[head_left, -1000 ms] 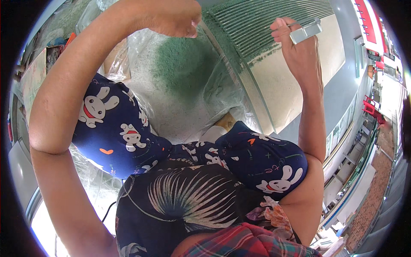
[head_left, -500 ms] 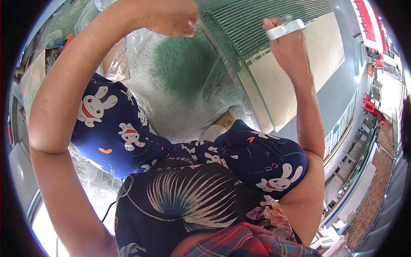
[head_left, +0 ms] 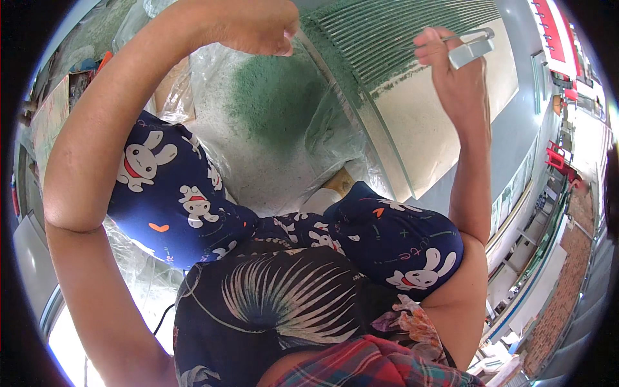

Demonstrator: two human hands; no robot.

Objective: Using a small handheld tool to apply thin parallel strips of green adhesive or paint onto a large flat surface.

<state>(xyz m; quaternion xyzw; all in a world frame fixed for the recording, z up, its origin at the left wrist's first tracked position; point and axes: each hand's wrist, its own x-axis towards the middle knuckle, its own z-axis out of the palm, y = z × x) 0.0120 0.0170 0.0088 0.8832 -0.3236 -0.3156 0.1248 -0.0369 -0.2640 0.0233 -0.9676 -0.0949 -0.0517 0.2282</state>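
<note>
My left hand [head_left: 255,29] is at the top, over the near-left edge of a pale board [head_left: 445,109]. Its fingers are curled in, and anything inside them is hidden. To the right, above the board, my right hand [head_left: 461,87] is closed around a small whitish tool [head_left: 472,50] with a thin metal loop, its exact kind unclear. Narrow parallel green strips [head_left: 387,32] cover the board's far part, with green crumbs along their edge. Left of the board, a mound of green powder [head_left: 274,97] lies on a pale, dusty surface.
Crumpled clear plastic sheeting [head_left: 338,129] lies around the powder, between my knees and the board. A cardboard box [head_left: 51,116] stands at the left. On the far right are a red chair [head_left: 561,161] and a strip of brick floor [head_left: 561,290].
My right hand has moved to the right with the whitish tool, which has turned and now shows its metal loop. The left hand looks unmoved.
</note>
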